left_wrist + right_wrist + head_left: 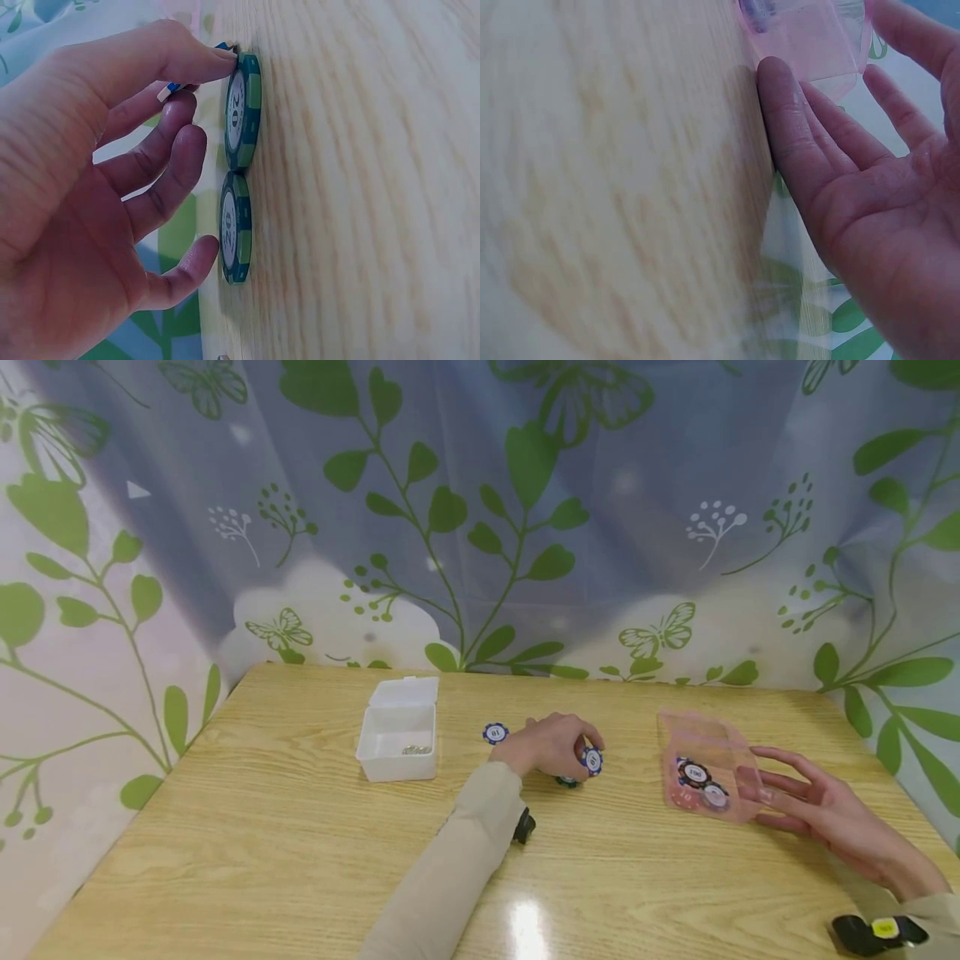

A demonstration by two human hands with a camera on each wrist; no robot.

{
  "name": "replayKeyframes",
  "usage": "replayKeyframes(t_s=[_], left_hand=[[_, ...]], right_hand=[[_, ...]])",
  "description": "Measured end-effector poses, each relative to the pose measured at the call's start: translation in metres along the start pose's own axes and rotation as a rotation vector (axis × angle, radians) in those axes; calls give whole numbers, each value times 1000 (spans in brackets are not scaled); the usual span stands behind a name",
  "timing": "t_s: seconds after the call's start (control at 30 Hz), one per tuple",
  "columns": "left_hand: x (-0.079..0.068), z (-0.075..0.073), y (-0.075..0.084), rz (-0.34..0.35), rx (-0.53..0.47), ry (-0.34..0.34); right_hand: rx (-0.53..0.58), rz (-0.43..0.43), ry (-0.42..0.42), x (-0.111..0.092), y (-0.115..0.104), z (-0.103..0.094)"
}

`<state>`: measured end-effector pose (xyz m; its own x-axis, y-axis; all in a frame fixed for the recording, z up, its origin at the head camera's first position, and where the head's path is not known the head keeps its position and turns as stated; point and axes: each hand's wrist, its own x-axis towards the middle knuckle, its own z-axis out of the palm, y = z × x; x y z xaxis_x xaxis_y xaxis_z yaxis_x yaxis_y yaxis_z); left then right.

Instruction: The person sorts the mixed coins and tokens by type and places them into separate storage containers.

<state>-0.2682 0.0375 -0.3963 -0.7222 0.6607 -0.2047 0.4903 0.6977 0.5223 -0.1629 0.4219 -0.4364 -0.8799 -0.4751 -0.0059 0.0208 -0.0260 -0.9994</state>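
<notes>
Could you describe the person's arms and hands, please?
The left hand and right hand wear no gloves. The left sleeve is beige; the right sleeve, partly visible, looks similar. A black device sits at the left wrist; the black right device bears a yellow patch.

Inventory, table [300, 860] as clock face:
Hands: two. My left hand [551, 745], one o'clock; my right hand [832, 814], three.
Boxes: two. White box [397, 767], ten; pink box [720, 735], three.
Blue chips: two. Held chip [592, 762], in my left hand; loose chip [495, 733], twelve.
Green chips [229, 225]: two, one o'clock.
Boxed chips [694, 774]: at least three, pink box; overlapping, exact total unclear to me.
Shiny bits [416, 750]: several, white box, too small to count.
</notes>
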Motion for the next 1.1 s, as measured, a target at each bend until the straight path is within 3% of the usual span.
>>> replayKeyframes(t_s=[0.33,0.53,1.1], left_hand=[[-1,4,-5,36,-50,58],[1,5,-6,120,-180,76],[4,7,6,214,-323,127]], right_hand=[[-13,12,10,-1,-1,0],[-4,4,1,0,-2,2],[-17,18,23,-1,-1,1]])
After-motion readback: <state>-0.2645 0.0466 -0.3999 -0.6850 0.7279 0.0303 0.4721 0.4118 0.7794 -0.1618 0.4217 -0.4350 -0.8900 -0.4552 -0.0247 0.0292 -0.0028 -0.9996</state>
